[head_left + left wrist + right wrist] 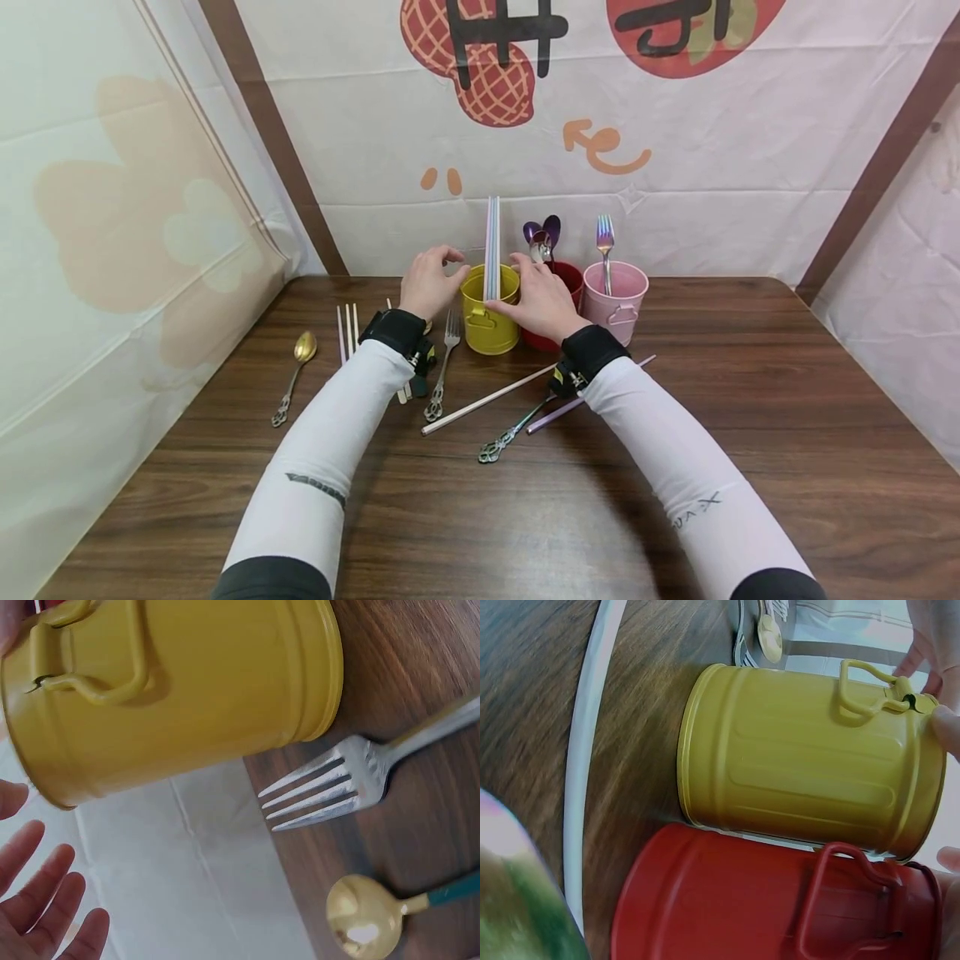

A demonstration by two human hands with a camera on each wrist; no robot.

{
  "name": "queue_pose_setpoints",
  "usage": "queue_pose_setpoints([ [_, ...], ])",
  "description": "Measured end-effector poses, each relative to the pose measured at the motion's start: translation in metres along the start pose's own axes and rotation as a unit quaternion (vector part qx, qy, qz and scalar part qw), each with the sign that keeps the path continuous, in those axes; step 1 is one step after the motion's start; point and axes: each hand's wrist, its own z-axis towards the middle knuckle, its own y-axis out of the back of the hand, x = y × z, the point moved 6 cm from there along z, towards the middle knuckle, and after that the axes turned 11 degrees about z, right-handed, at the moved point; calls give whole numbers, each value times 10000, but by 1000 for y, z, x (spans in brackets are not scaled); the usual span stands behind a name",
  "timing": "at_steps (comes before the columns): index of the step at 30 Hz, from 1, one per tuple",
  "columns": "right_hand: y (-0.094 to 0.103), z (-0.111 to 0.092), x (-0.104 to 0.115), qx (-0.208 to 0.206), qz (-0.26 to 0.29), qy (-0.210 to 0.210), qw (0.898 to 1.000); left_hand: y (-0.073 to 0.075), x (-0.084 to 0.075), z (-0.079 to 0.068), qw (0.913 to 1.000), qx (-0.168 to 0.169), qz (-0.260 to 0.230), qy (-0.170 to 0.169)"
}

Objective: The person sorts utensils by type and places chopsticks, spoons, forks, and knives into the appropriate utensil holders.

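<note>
A yellow bucket (491,332) stands near the back of the table with several pale chopsticks (492,250) upright in it. My left hand (432,282) is at the bucket's left, fingers loosely spread and holding nothing; in the left wrist view its fingers (56,900) are apart from the bucket. My right hand (542,302) is over the right side of the rim, its thumb at the front by the handle and its fingers farther back. It grips nothing visibly. Beside the yellow bucket stands a red bucket (727,900) holding dark purple spoons (552,227), partly hidden by my right hand.
A pink bucket (617,312) with an iridescent fork (605,233) stands at the right. A gold-bowled spoon (304,347), a silver fork (451,333), a white chopstick (487,400), a purple chopstick (555,414) and an ornate-handled utensil (495,450) lie on the table. A printed cloth (360,150) hangs behind.
</note>
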Motion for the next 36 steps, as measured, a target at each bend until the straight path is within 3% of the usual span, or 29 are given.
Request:
queue_pose_setpoints([
  [4, 8, -4, 1, 255, -58, 212, 9994, 9, -5, -2, 9997, -60, 13, -215],
  [8, 28, -11, -2, 276, -164, 480, 9983, 16, -18, -8, 9981, -88, -5, -602],
  [11, 49, -20, -6, 146, -159, 672, 9975, 18, -35, -17, 9944, -123, -42, -1050],
  [15, 76, -35, -16, -9, -118, 877, 9961, 13, -64, -34, 9829, -269, -116, -1819],
  [19, 100, -53, -30, -249, -110, 1015, 9945, -3, -97, -55, 9676, -76, -18, -2524],
  [25, 123, -82, -55, -639, -220, 1211, 9903, -44, -141, -83, 9390, 950, 708, -3228],
  [29, 129, -100, -71, -668, -418, 1276, 9887, -72, -158, -97, 9156, 1598, 1215, -3484],
  [33, 128, -116, -88, -535, -581, 1065, 9912, -93, -168, -105, 8937, 1950, 1806, -3614],
  [36, 127, -127, -103, -463, -712, 882, 9925, -103, -172, -108, 8860, 2147, 2002, -3590],
])
